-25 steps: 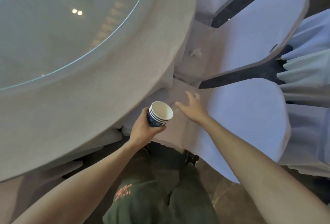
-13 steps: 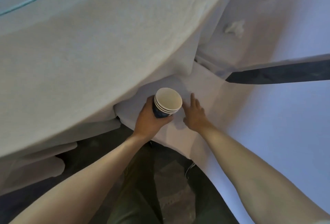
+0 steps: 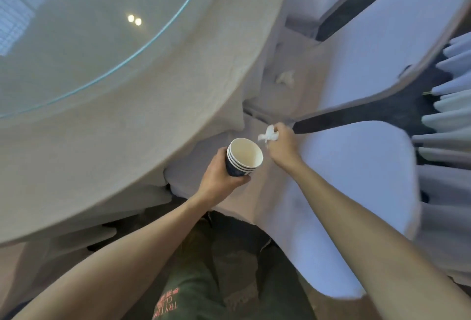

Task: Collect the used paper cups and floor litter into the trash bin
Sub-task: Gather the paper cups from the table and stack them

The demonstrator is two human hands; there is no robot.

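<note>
The cups (image 3: 244, 158) are paper, smooth and matt, cream inside and dark blue outside. The tissue (image 3: 267, 136) is thin, crumpled white paper. The table (image 3: 127, 126) wears soft, matt cloth with a fine weave, under a shiny glass top (image 3: 84, 31). The chairs (image 3: 356, 179) have smooth white cloth covers.
</note>
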